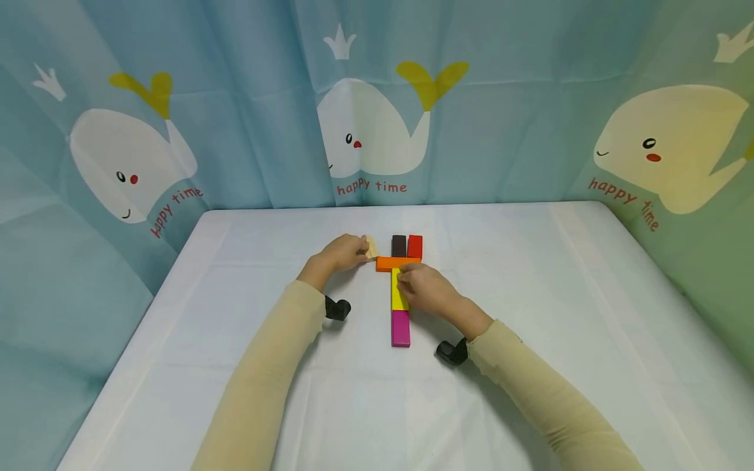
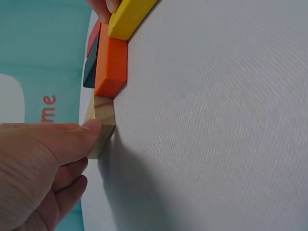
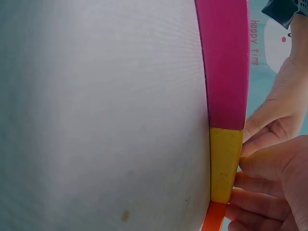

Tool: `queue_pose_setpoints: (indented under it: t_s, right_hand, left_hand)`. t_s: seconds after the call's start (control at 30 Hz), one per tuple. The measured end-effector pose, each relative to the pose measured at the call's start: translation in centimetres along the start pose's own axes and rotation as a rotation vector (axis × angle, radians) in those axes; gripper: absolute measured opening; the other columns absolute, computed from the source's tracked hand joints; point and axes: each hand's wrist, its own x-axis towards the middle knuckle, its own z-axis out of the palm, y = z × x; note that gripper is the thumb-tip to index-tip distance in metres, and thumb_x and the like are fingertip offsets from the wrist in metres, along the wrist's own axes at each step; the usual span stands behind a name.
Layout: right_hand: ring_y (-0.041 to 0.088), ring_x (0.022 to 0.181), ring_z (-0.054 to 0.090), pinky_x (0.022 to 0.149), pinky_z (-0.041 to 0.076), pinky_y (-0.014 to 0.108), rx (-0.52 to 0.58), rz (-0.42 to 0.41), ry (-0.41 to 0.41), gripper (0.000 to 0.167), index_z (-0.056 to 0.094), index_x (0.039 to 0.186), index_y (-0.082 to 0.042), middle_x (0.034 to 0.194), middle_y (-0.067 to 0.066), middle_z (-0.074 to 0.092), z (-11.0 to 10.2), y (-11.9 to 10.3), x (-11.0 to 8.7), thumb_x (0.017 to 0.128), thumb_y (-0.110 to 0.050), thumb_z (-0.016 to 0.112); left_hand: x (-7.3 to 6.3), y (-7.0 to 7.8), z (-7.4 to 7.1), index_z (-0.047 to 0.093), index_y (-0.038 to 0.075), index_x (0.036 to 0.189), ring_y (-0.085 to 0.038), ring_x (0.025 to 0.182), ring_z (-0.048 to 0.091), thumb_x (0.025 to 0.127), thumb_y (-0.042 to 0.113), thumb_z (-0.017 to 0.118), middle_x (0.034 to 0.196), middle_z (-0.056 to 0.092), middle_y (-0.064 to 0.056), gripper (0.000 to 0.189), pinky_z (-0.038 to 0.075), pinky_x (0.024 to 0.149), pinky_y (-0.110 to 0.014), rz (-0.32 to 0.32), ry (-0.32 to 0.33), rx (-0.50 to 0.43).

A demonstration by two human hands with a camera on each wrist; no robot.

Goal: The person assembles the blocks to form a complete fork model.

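In the head view my left hand (image 1: 346,251) pinches a plain wood block (image 1: 371,248) at the left end of an orange block (image 1: 385,263). Seen from the left wrist, thumb and fingers grip this wood block (image 2: 105,115), whose end meets the orange block (image 2: 113,67). My right hand (image 1: 432,291) rests its fingertips on the yellow block (image 1: 400,297), close to the orange one. From the right wrist, thumb and loosely bent fingers lie along the upper edge of the yellow block (image 3: 226,166). A magenta block (image 1: 400,328) continues the line toward me.
Behind the orange block stand a dark block (image 1: 399,246) and a red block (image 1: 415,246), side by side. A white cloth covers the table (image 1: 188,392). A blue curtain with whales (image 1: 253,131) hangs behind it. A black wrist camera (image 1: 452,352) sits beside my right forearm.
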Motion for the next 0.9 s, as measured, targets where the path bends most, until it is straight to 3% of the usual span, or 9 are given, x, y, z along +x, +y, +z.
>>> queue_pose_setpoints:
  t_s: [0.17,0.33,0.4,0.47,0.53,0.67,0.77,0.9]
  right_hand:
    - [0.03,0.104,0.057,0.088,0.047,0.039,0.009,0.011,-0.008,0.023,0.068,0.103,0.005,0.108,0.017,0.063,0.1,0.1,-0.1,0.084,-0.008,0.064]
    - [0.03,0.104,0.057,0.088,0.047,0.039,0.005,0.006,-0.011,0.022,0.068,0.103,0.005,0.109,0.018,0.063,0.0,0.1,-0.1,0.085,-0.008,0.063]
    - [0.03,0.103,0.057,0.088,0.047,0.039,0.004,0.009,-0.01,0.023,0.068,0.103,0.005,0.108,0.017,0.063,0.0,0.1,-0.1,0.085,-0.008,0.064]
    - [0.029,0.104,0.057,0.089,0.046,0.038,0.008,0.023,-0.011,0.023,0.068,0.104,0.004,0.109,0.017,0.063,-0.1,0.1,0.0,0.085,-0.009,0.064]
    - [0.029,0.104,0.057,0.089,0.046,0.038,0.013,0.032,-0.014,0.024,0.068,0.104,0.004,0.109,0.016,0.063,-0.1,0.1,0.0,0.085,-0.01,0.065]
    - [0.028,0.104,0.057,0.089,0.046,0.038,0.012,0.03,-0.017,0.025,0.068,0.105,0.004,0.109,0.016,0.063,0.0,0.2,0.0,0.085,-0.01,0.065]
    - [0.028,0.103,0.057,0.089,0.046,0.038,0.007,0.01,-0.004,0.024,0.068,0.104,0.004,0.108,0.016,0.063,0.1,0.3,0.1,0.085,-0.009,0.065]
    - [0.029,0.099,0.059,0.088,0.047,0.039,-0.01,-0.026,0.019,0.018,0.07,0.096,0.005,0.105,0.017,0.064,0.3,0.4,0.1,0.084,-0.008,0.063]
  left_hand:
    - [0.4,0.2,0.2,0.045,0.007,0.071,-0.016,0.072,0.039,0.092,0.013,0.056,0.139,0.04,-0.014,0.025,0.031,0.065,-0.025,0.007,-0.009,-0.001]
    - [0.7,0.2,0.4,0.043,0.007,0.07,-0.018,0.071,0.039,0.092,0.013,0.056,0.14,0.038,-0.013,0.026,0.031,0.066,-0.026,0.017,-0.007,-0.013]
    - [0.7,0.2,0.3,0.047,0.005,0.074,-0.019,0.077,0.045,0.093,0.014,0.056,0.141,0.037,-0.012,0.023,0.034,0.07,-0.028,0.013,-0.007,-0.012]
    - [0.8,0.2,0.3,0.057,0.003,0.084,-0.021,0.092,0.052,0.093,0.015,0.056,0.141,0.036,-0.011,0.015,0.038,0.078,-0.029,0.007,-0.009,-0.015]
    - [0.8,0.2,0.2,0.063,0.002,0.103,-0.023,0.111,0.05,0.093,0.015,0.056,0.142,0.035,-0.01,0.018,0.039,0.09,-0.029,0.002,-0.015,-0.017]
    - [0.9,0.1,0.1,0.051,0.005,0.13,-0.024,0.128,0.036,0.093,0.016,0.056,0.143,0.032,-0.009,0.039,0.029,0.105,-0.033,-0.005,-0.032,-0.03]
    - [1.0,0.0,0.2,0.048,0.006,0.133,-0.024,0.129,0.035,0.093,0.017,0.056,0.143,0.032,-0.008,0.042,0.027,0.105,-0.033,-0.005,-0.039,-0.035]
    - [1.1,0.2,0.1,0.055,0.004,0.127,-0.025,0.126,0.039,0.093,0.017,0.056,0.143,0.033,-0.009,0.036,0.031,0.103,-0.032,0.009,-0.037,-0.035]
